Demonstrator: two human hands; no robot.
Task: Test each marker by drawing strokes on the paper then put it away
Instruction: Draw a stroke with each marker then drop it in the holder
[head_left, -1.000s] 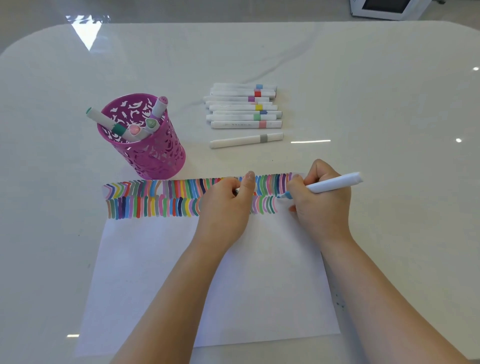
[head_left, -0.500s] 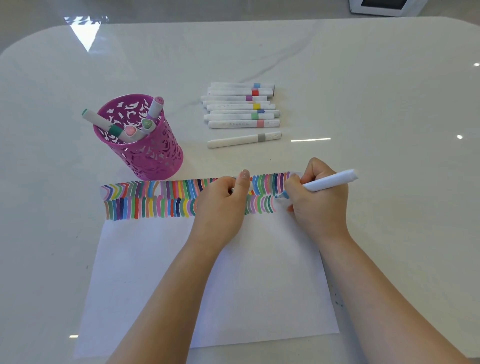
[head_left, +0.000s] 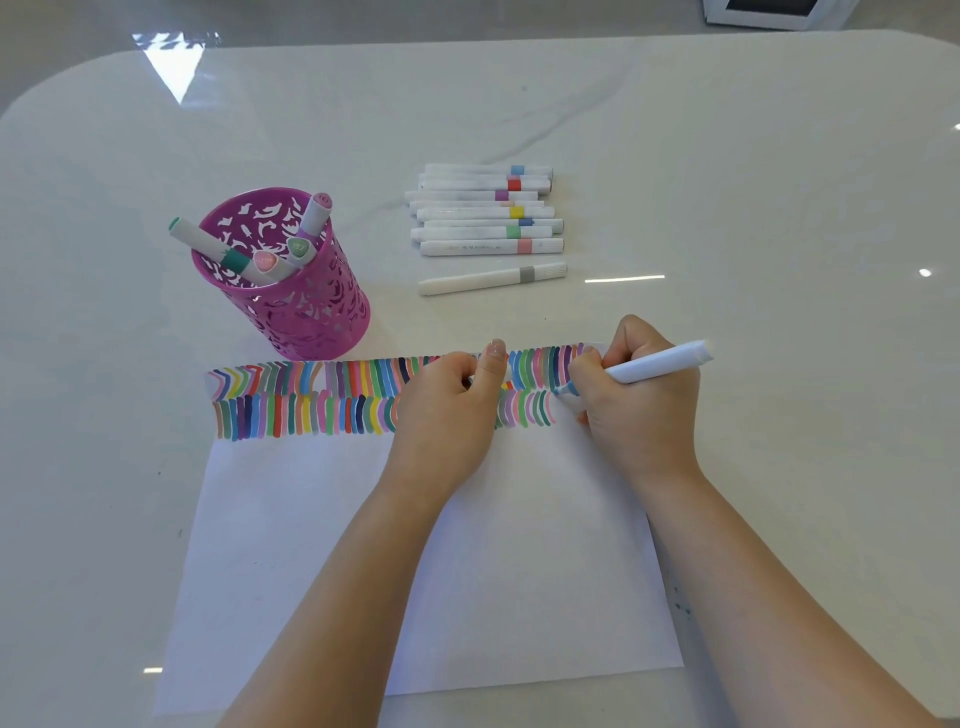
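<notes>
A white sheet of paper (head_left: 415, 571) lies in front of me, with two rows of coloured strokes (head_left: 311, 400) along its far edge. My right hand (head_left: 639, 405) grips a white marker (head_left: 660, 361) with a light blue tip. The tip touches the paper at the right end of the lower row. My left hand (head_left: 452, 405) rests on the strokes with its fingers curled. It seems to pinch a small cap, of which only a dark sliver shows. A purple perforated pen cup (head_left: 291, 280) stands at the left and holds three markers.
Several capped white markers with coloured bands (head_left: 488, 210) lie in a stack beyond the paper. One grey-banded marker (head_left: 493, 279) lies apart, just in front of them. The glossy white table (head_left: 779, 208) stretches to the right and back.
My right hand has shifted the marker tip slightly down at the right end of the strokes. My left hand has stayed in place on the paper.
</notes>
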